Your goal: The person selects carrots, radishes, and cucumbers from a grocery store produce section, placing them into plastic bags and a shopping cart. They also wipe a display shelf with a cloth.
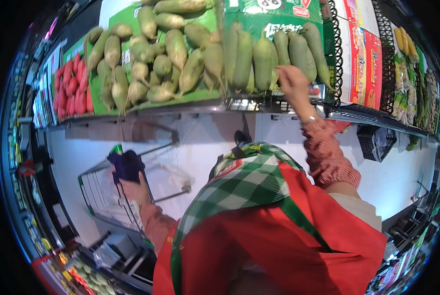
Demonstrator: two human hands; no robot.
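My right hand (293, 83) hangs over a display of long, smooth green vegetables (263, 61). Its fingers are curled together, with nothing visible in them. Whether the fingertips touch the vegetable below cannot be told. Low on the left, my left hand (135, 188) is closed around a dark purple cloth-like bundle (128, 167), beside a wire shopping cart (102, 195) with green corners. Left of the long vegetables, many green radishes (176, 48) with tapering roots lie heaped on green sheeting.
Red oblong vegetables (71, 86) fill the display's left end. To the right stand red printed cartons (367, 66), black plastic crates (387, 81) and packed produce (404, 92). A black basket (376, 142) is below the display edge. The display's metal front edge (190, 108) crosses before me.
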